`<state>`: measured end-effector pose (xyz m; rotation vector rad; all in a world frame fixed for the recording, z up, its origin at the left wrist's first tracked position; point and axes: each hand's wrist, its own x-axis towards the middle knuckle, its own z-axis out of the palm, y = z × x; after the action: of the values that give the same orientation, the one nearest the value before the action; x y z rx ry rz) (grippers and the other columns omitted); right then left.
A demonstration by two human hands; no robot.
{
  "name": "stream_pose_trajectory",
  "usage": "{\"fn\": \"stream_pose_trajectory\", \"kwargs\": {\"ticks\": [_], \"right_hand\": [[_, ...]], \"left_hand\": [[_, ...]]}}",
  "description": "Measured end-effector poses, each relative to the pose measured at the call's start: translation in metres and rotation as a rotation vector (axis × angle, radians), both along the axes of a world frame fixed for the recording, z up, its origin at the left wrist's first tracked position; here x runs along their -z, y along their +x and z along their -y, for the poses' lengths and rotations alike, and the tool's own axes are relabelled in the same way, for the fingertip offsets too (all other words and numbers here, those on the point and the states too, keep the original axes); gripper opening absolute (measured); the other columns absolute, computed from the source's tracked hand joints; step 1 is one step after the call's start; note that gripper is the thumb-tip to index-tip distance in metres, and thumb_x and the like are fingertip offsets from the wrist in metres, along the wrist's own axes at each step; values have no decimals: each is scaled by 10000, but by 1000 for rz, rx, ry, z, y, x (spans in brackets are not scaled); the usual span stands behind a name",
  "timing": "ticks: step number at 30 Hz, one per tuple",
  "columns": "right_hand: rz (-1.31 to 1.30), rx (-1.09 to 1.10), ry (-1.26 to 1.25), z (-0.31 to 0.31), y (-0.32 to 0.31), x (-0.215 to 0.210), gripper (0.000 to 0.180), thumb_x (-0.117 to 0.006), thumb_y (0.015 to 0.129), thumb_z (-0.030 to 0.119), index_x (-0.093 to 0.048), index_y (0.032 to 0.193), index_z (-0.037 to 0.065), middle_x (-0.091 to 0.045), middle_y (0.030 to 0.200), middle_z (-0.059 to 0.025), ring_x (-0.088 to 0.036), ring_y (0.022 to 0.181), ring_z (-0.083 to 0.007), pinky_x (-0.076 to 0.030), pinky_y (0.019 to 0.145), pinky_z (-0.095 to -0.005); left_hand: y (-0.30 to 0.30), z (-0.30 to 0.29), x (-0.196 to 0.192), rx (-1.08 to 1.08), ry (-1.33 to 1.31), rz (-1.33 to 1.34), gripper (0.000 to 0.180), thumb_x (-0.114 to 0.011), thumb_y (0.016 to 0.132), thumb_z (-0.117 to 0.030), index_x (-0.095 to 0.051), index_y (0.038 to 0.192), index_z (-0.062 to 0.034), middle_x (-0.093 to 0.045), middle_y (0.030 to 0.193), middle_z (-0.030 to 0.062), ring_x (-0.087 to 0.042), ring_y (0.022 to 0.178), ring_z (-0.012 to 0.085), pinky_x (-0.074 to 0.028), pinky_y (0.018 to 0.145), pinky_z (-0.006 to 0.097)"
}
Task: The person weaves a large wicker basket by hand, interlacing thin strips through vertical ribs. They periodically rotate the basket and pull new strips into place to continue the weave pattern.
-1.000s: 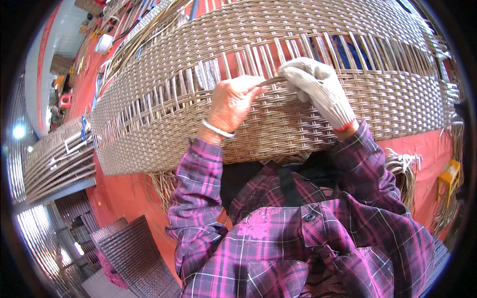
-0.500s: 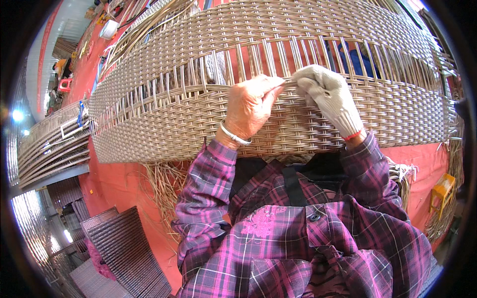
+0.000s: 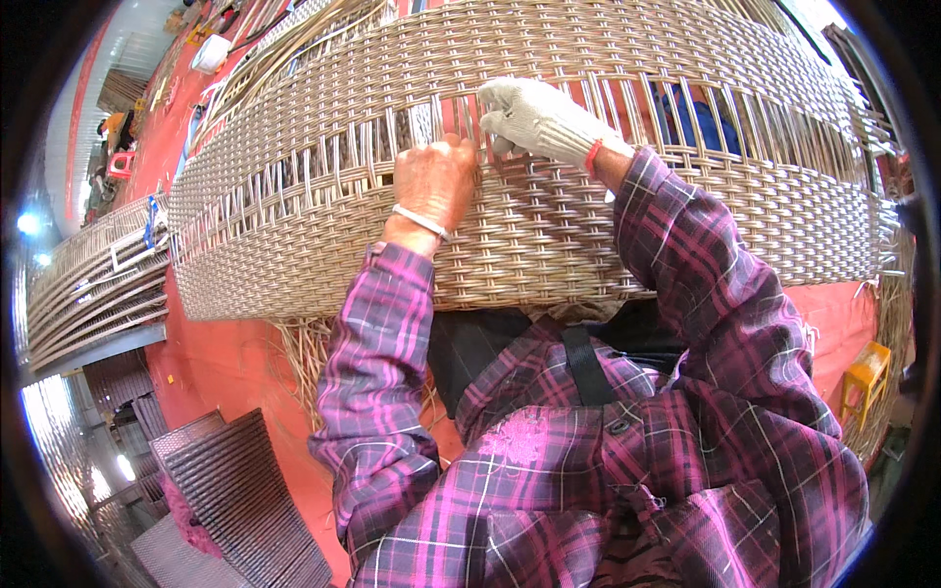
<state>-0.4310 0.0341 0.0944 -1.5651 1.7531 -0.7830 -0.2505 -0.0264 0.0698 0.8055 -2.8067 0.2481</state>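
A long woven wicker panel (image 3: 549, 230) in brown-beige lies across in front of me. An open band of bare upright strands (image 3: 613, 108) runs through it between two tightly woven parts. My left hand (image 3: 436, 181), bare with a white bracelet, is closed at the lower edge of that band, on a wicker strand mostly hidden by the fingers. Just right of it and a little farther away, my right hand (image 3: 544, 120), in a white knitted glove, is over the open band. Its fingers are curled toward the thumb; what they hold, if anything, is too small to tell.
Loose strands (image 3: 299, 367) hang below the panel's near edge onto red floor covering (image 3: 221, 367). A yellow stool-like object (image 3: 865, 377) stands at right. Dark ribbed panels (image 3: 245, 490) lie lower left; curved woven pieces (image 3: 93, 294) are stacked at left. A white bucket (image 3: 211, 56) sits far left.
Both hands have moved left along the open band. The gloved right hand has also gone farther from me and turned, its fingers pointing left. The view has shifted slightly.
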Motion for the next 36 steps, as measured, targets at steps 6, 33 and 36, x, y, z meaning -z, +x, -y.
{"fn": "stream_pose_trajectory", "kwargs": {"ticks": [6, 33, 36], "right_hand": [[-205, -49, -216, -3, 14, 10, 294, -591, 922, 174, -538, 1166, 18, -675, 865, -175, -684, 775, -317, -532, 695, -410], [373, 322, -46, -50, -25, -7, 141, -594, 943, 119, -658, 1052, 56, -569, 723, 35, -472, 561, -35, -394, 487, -203], [441, 348, -126, -72, -36, -11, 138, -604, 935, 105, -658, 1052, 58, -563, 711, 43, -471, 567, -25, -385, 486, -196]], "left_hand": [[3, 34, 15, -146, 658, -459, 202, -668, 838, -295, -746, 883, -114, -699, 767, 114, -678, 718, 296, -517, 653, 374], [-10, 0, 18, 60, -39, -786, 103, -682, 819, -112, -716, 912, -86, -685, 955, 77, -651, 890, 251, -472, 796, 385], [-26, -7, 7, 175, 137, -733, 140, -645, 848, -89, -715, 968, -72, -701, 975, 76, -646, 943, 256, -449, 883, 406]]}}
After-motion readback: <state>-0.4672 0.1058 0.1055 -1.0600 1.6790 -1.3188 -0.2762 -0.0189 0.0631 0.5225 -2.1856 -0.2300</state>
